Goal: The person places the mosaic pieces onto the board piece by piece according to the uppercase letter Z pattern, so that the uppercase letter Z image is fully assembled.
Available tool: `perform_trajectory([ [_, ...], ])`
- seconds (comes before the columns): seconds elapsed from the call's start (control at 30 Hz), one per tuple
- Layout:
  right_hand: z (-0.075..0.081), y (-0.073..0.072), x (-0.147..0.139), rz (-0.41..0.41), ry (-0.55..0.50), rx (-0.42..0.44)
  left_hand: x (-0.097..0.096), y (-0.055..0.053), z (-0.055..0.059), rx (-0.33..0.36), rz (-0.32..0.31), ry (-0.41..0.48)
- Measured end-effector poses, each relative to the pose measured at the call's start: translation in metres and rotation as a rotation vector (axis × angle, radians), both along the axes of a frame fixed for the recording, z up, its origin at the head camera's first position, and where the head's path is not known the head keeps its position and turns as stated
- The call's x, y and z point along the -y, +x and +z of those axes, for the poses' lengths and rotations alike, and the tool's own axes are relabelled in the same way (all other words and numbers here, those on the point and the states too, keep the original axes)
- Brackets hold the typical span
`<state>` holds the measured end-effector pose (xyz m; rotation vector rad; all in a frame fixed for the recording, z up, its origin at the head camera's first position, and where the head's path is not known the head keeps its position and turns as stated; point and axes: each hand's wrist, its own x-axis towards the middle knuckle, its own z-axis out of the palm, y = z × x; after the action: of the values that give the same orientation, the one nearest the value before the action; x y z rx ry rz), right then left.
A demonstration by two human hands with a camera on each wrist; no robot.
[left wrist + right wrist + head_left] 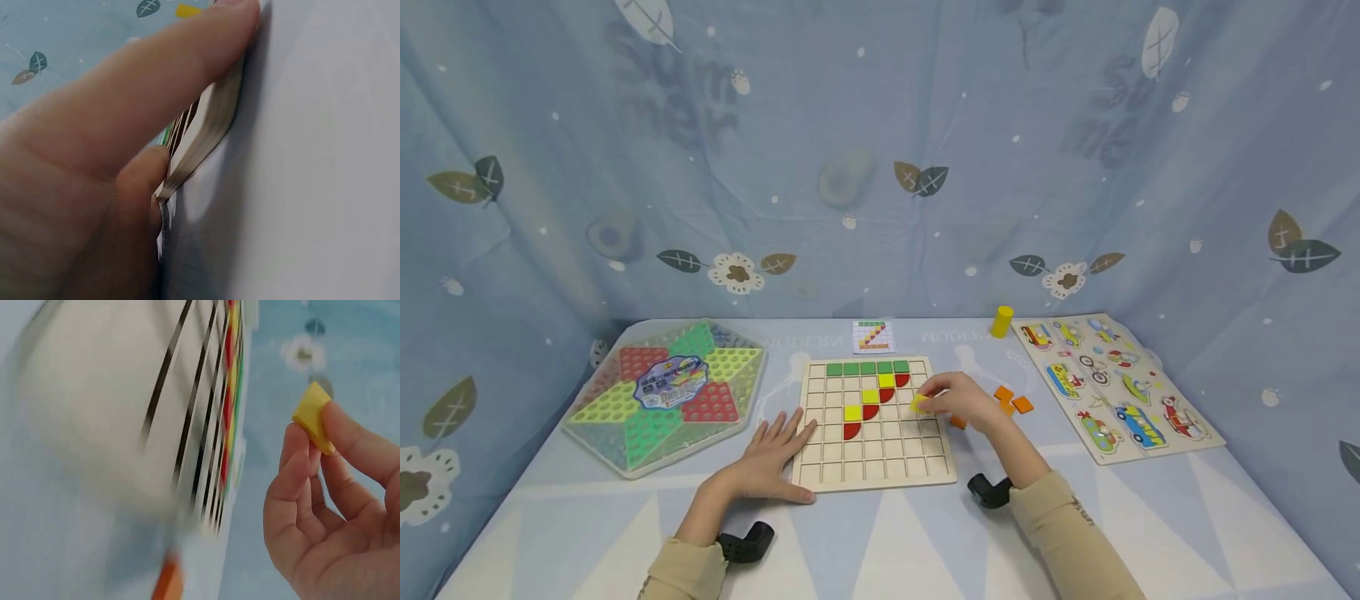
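A wooden grid board (874,472) lies on the table with a row of green squares (868,368) along its top. Below them, red quarter-round pieces (870,412) and three yellow squares (853,413) step down diagonally to the left. My right hand (958,400) pinches a yellow tile (312,415) between thumb and fingers, above the board's right side. At the board's lower left corner, my left hand (767,462) rests with fingers spread; in the left wrist view its thumb (181,59) lies along the board's edge.
Orange tiles (1022,405) lie right of the board, near the right hand. A small pattern card (874,337) sits behind it, with a yellow cylinder (1002,322) farther right. A hexagonal game box (647,442) stands left, a vehicle puzzle board (1112,446) right.
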<state>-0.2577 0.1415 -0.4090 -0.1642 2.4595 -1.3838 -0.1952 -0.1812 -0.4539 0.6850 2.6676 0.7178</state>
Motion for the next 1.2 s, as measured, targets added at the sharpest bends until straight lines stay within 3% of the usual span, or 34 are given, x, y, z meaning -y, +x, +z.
perform_trajectory([
  [0.2, -0.004, -0.001, 0.058, 0.149, -0.031, -0.051, -0.001, 0.001, 0.003, -0.001, 0.008, 0.002],
  [0.5, -0.015, -0.005, 0.109, 0.212, 0.098, -0.098, 0.000, 0.002, 0.004, 0.011, 0.018, 0.007],
  [0.77, -0.021, -0.003, 0.125, 0.259, 0.321, -0.247, 0.000, 0.001, 0.002, 0.013, 0.019, 0.016],
  [0.93, -0.018, 0.000, 0.131, 0.277, 0.425, -0.276, 0.001, 0.001, 0.001, 0.000, 0.019, 0.010],
  [1.03, -0.018, 0.001, 0.130, 0.271, 0.421, -0.276, 0.001, 0.000, 0.001, -0.004, 0.020, 0.009],
  [1.2, -0.018, 0.001, 0.112, 0.227, 0.319, -0.274, 0.000, 0.000, 0.000, 0.000, 0.019, 0.012],
])
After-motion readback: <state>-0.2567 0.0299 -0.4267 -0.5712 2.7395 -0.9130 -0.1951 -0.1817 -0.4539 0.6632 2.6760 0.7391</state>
